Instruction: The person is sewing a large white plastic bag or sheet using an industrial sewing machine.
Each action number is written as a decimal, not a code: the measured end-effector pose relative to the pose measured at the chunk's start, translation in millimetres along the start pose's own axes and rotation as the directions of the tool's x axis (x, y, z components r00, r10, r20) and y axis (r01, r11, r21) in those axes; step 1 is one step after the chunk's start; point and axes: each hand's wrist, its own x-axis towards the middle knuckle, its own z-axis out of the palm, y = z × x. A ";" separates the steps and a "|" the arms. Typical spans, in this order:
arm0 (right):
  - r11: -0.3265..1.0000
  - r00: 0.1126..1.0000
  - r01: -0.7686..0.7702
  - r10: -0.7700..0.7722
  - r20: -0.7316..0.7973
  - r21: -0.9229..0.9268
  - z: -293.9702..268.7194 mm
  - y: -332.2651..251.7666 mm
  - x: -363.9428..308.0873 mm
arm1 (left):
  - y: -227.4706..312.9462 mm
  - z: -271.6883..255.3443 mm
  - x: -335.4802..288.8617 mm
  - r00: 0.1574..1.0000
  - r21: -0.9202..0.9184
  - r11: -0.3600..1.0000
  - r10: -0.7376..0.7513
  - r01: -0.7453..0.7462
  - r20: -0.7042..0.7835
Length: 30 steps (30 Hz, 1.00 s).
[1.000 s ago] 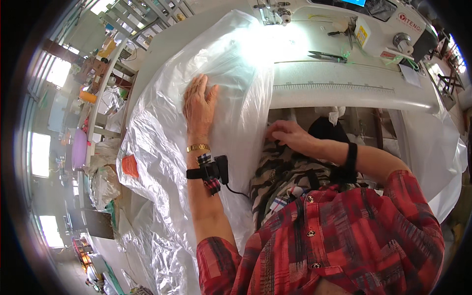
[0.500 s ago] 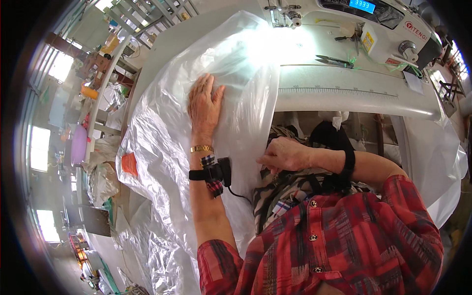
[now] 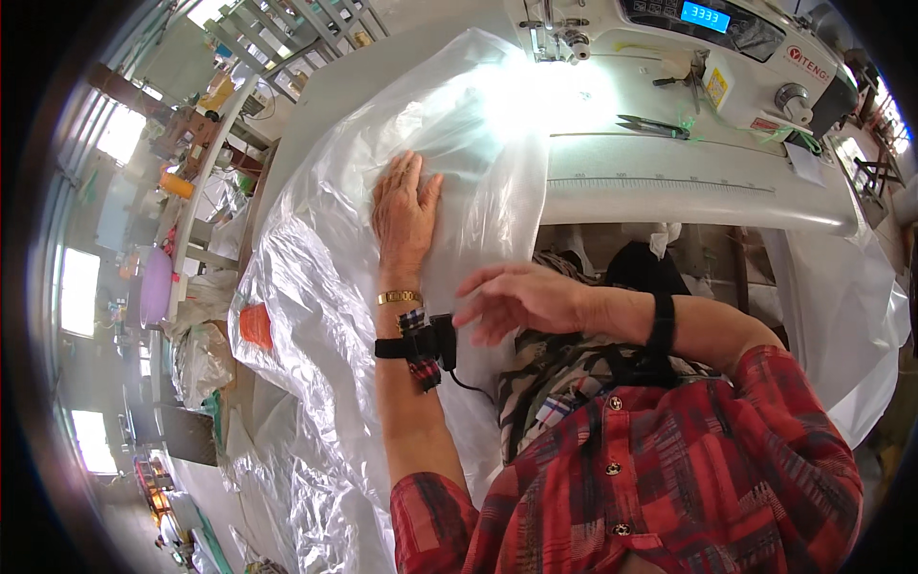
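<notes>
A large clear plastic sheet (image 3: 335, 206) spreads over the left part of the sewing table and hangs down toward my lap. Flat on top of it lies my left hand (image 3: 404, 212), its fingers stretched out and pointing away from me. My right hand (image 3: 521, 302) hovers over the sheet's near right part, close to my left wrist, fingers apart and slightly blurred, with nothing seen in them. Beyond the sheet stands a sewing machine (image 3: 765, 59), its lamp glaring over the far end of the plastic.
Thread snips (image 3: 654, 126) lie on the table right of the lamp's glare, above a printed ruler scale (image 3: 660, 182). An orange patch (image 3: 255, 326) shows by the sheet's left edge. More plastic (image 3: 841, 306) hangs at the right. Cluttered shelving (image 3: 206, 158) stands at the left.
My right hand has moved left, from over my lap to above the sheet, and its curled fingers have spread. The left hand still rests flat on the plastic.
</notes>
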 end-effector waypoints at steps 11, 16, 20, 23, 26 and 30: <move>-0.185 0.791 0.025 -0.598 0.132 -0.982 1.7 -94.1 -5.0 | 0.5 -2.1 -2.6 1.000 -0.002 1.000 0.008 -0.008 -0.020; -0.626 0.616 -0.354 -0.715 0.331 -0.695 -40.3 -107.9 -22.0 | 0.9 -3.5 -2.2 0.999 0.008 1.000 0.023 -0.023 -0.034; -0.750 0.689 -0.257 -0.585 0.429 -0.609 -48.2 -100.5 -14.3 | 1.6 -4.7 -2.0 0.999 0.017 1.000 0.022 -0.021 -0.047; -0.792 0.701 -0.092 -0.482 0.526 -0.603 -45.1 -97.6 -3.9 | 0.8 -1.1 -2.3 0.999 0.017 1.000 0.016 -0.016 -0.041; -0.798 0.703 0.004 -0.426 0.570 -0.602 -39.5 -95.6 7.6 | -0.4 0.4 -2.1 0.999 0.014 1.000 0.022 -0.022 -0.047; -0.802 0.613 0.094 -0.420 0.669 -0.589 -35.6 -98.8 17.8 | -1.5 0.9 -0.9 0.996 0.010 0.999 0.046 -0.046 -0.073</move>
